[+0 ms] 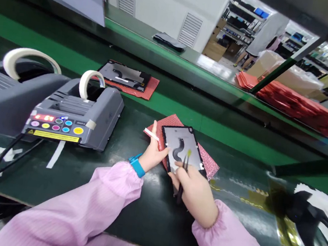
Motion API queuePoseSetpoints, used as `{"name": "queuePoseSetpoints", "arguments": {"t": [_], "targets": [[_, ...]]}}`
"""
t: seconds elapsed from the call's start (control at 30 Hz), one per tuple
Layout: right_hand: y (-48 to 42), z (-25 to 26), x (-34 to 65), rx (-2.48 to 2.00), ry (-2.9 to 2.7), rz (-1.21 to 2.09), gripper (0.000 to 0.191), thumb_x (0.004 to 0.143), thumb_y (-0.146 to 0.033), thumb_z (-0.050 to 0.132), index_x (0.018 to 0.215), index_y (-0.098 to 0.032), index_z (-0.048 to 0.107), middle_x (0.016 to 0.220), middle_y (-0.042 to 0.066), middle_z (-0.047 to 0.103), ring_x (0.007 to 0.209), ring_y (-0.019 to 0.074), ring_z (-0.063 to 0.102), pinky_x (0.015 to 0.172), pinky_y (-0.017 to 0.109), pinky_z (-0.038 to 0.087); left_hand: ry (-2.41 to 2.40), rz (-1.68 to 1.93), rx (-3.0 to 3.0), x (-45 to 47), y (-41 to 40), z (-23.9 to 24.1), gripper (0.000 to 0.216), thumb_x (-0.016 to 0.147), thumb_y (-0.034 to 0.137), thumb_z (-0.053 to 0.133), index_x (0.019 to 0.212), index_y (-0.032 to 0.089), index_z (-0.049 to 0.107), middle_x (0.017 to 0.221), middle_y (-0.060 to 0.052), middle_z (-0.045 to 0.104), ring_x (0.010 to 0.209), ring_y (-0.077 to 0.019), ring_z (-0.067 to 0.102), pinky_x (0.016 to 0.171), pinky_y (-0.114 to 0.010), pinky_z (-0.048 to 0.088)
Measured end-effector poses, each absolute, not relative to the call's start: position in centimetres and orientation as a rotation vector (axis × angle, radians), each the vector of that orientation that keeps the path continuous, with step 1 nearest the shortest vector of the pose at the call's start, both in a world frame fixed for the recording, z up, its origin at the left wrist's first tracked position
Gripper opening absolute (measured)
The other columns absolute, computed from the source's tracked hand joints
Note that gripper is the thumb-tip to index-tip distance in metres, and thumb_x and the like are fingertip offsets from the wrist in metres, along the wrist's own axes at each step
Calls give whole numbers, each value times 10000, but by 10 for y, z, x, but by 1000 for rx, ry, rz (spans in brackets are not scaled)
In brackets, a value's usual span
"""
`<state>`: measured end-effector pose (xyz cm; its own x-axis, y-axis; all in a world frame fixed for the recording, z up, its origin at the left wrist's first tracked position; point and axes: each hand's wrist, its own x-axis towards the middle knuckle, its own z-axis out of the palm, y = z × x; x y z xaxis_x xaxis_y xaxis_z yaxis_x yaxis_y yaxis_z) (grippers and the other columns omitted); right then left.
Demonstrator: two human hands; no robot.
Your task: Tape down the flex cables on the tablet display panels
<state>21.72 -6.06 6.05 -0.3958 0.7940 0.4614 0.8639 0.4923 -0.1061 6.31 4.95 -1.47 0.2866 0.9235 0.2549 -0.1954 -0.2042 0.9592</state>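
Observation:
A flat grey panel with a black frame (190, 140), perhaps a tablet screen, lies on a red bubble-wrap bag (172, 121) on the bench. My left hand (151, 154) is at the panel's left edge, its thumb on the rim and its index finger stretched out. Across that fingertip sticks a white strip of tape (151, 134). In my right hand (199, 191), closed fingers grip dark tweezers (184, 171) over the panel's lower part. Something small and yellow-green (189, 153) shows at the tweezers' tips. A curved black ribbon cable (178, 150) crosses the panel's surface.
To the left stand two grey tape dispensers (76, 108) with white tape rolls; a cut strip (56, 154) hangs from one. Another panel (122, 74) rests on a red bag behind. Red bags (292, 103) are piled on the shelf. A black object (305, 212) is at right.

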Motion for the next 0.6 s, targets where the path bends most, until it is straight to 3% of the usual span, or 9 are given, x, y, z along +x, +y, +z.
{"name": "queuePoseSetpoints", "arguments": {"t": [0.13, 0.23, 0.3, 0.4, 0.47, 0.6], "targets": [[-72, 68, 253, -1390, -1994, 137, 256, 1075, -435, 490, 1070, -232, 647, 992, 75, 748, 848, 208, 706, 758, 324, 546, 808, 1245, 1445, 53, 62, -10, 1167, 904, 377, 714, 1650, 231, -170, 1755, -174, 115, 1613, -291, 210, 1320, -484, 152], [-84, 63, 274, -1404, -1684, 481, 402, 1073, -518, 437, 1212, -244, 696, 844, 38, 662, 712, 180, 634, 620, 304, 501, 853, 1256, 1486, 46, 67, -11, 1110, 895, 300, 696, 1658, 230, -106, 1755, -171, 111, 1613, -307, 207, 1321, -512, 154], [-91, 55, 279, -1374, -1441, 658, 406, 1054, -525, 472, 1134, -234, 745, 720, 4, 556, 571, 140, 513, 497, 270, 393, 889, 1256, 1536, 41, 67, -12, 1059, 897, 254, 681, 1660, 230, -53, 1755, -164, 113, 1620, -308, 175, 1325, -518, 141], [-98, 45, 277, -1291, -1141, 890, 279, 1010, -464, 596, 983, -221, 731, 612, -40, 472, 480, 97, 367, 439, 235, 268, 959, 1262, 1666, 33, 63, -14, 974, 903, 208, 662, 1654, 226, 41, 1749, -157, 137, 1624, -310, 154, 1329, -512, 135], [-100, 42, 273, -1235, -1047, 1033, 210, 988, -420, 653, 897, -231, 656, 596, -53, 496, 473, 88, 362, 441, 218, 267, 1018, 1261, 1744, 27, 62, -14, 919, 909, 200, 651, 1643, 223, 98, 1738, -162, 173, 1609, -321, 214, 1327, -521, 147], [-99, 40, 267, -1193, -1038, 1184, 302, 973, -411, 693, 807, -237, 511, 600, -69, 557, 447, 73, 391, 434, 192, 290, 1112, 1230, 1849, 14, 50, -13, 855, 922, 205, 643, 1625, 214, 157, 1722, -175, 211, 1584, -332, 282, 1323, -532, 176]]}}
